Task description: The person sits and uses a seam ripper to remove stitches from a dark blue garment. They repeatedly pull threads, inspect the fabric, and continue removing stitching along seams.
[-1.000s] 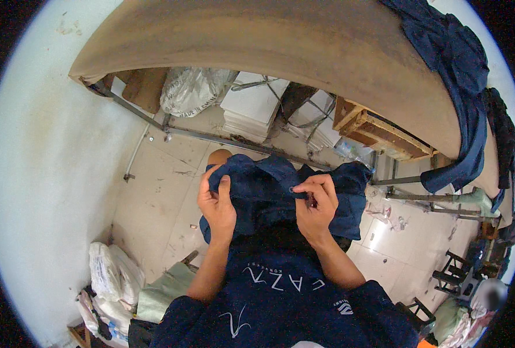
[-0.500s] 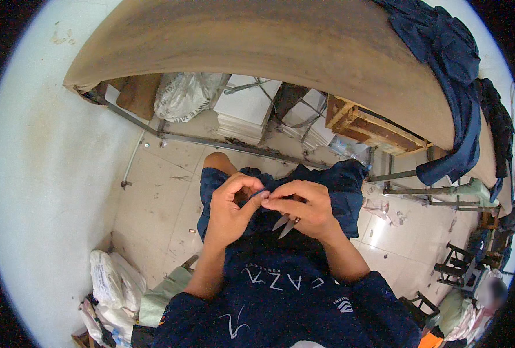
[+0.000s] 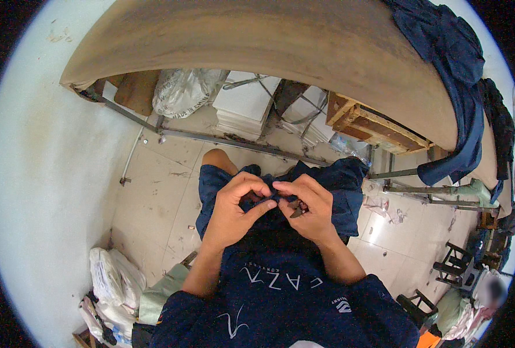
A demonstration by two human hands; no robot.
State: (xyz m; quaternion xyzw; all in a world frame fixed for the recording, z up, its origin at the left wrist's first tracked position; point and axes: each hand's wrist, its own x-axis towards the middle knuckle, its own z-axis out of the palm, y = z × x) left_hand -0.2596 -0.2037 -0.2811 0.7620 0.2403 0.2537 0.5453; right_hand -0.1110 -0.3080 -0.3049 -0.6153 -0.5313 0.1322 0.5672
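My left hand point(image 3: 233, 207) and my right hand point(image 3: 308, 204) meet over my lap, fingertips close together. Navy cloth point(image 3: 275, 194) lies under and between them. The left hand's fingers curl toward its thumb around a bit of this cloth; the exact grip is partly hidden by the dark fabric. Tucked in my right hand's curled fingers is a small pair of metal thread snips point(image 3: 297, 209), its blades mostly covered. That hand's thumb and index finger are a little apart beside the cloth.
Ahead is a padded tan table point(image 3: 269, 35) with navy garments point(image 3: 451, 75) draped on its right. Below it stand a plastic sack point(image 3: 185, 95), stacked white sheets point(image 3: 243, 107) and a wooden drawer point(image 3: 382, 127). White bags point(image 3: 115, 281) lie at left; black stools point(image 3: 454, 264) stand at right.
My right thumb and index finger have parted from their pinch. The snips have turned within my right hand, so their blades no longer stick out below it. My left fingers have loosened slightly.
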